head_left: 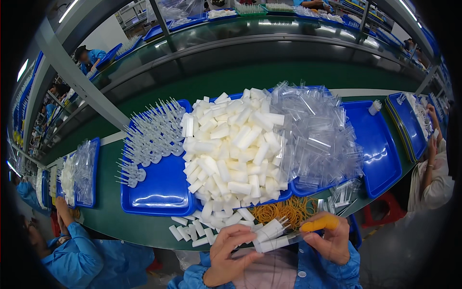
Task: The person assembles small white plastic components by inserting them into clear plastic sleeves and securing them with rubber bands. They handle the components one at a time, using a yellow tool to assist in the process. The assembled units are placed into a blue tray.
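Note:
In front of my body, my left hand [230,255] has its thumb and fingers at the near ends of a small bundle of white foam pieces [269,231], with thin pale tips sticking out at the far end. Lowest in the bundle is a clear plastic sleeve [281,242] with white inside it. My right hand [332,239], a yellow finger cover on its index finger, pinches the sleeve's right end between finger and thumb. Just beyond lie orange rubber bands [284,212] and loose white foam cylinders [192,229] on the table edge.
A large heap of white foam cylinders [231,149] sits beside a heap of clear sleeves [317,135]. Left, a blue tray [159,192] holds rows of white, thin-tipped parts [154,130]. Another blue tray [380,159] stands right. Co-workers sit at left [82,250] and right [433,173].

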`<state>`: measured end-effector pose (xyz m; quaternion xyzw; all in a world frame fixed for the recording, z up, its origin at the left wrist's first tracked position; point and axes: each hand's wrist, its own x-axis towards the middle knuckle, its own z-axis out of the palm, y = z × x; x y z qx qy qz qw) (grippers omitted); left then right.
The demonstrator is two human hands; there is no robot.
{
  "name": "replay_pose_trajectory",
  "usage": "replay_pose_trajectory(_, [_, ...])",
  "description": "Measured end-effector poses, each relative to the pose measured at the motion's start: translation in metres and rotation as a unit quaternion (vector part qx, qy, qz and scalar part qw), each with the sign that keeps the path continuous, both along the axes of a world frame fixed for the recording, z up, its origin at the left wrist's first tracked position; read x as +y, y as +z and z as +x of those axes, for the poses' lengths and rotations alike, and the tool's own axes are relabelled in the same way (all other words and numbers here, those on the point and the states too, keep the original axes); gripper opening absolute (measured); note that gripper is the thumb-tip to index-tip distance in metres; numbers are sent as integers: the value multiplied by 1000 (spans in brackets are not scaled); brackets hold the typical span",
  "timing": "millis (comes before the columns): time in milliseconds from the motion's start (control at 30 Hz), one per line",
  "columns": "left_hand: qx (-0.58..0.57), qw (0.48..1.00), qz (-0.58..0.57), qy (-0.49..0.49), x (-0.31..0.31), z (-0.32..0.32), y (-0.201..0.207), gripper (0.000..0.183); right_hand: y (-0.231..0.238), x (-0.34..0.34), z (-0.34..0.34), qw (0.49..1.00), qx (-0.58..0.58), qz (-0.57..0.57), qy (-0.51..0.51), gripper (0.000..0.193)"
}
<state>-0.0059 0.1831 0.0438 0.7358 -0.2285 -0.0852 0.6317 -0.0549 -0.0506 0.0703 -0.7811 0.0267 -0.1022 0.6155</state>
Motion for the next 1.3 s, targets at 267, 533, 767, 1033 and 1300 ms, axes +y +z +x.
replay_pose_trajectory(267, [239,944,-219,-64,6,-5,-18,45,3,1,5,995,-84,-50,13,22])
replay_pose_trajectory(533, [212,955,-182,-94,10,-9,-10,45,-4,28,-19,1000,-24,-17,-12,30])
replay_pose_trajectory(767, [229,946,-217,-74,3,-19,-5,44,-10,40,-25,998,-16,31,-48,34])
replay_pose_trajectory(1033, [260,939,-214,-72,7,-16,-15,44,-17,37,-18,997,-65,-47,-17,29])
replay_pose_trajectory(1300, [240,938,-243,-57,3,-10,-25,41,-14,24,-4,998,-43,-42,24,30])
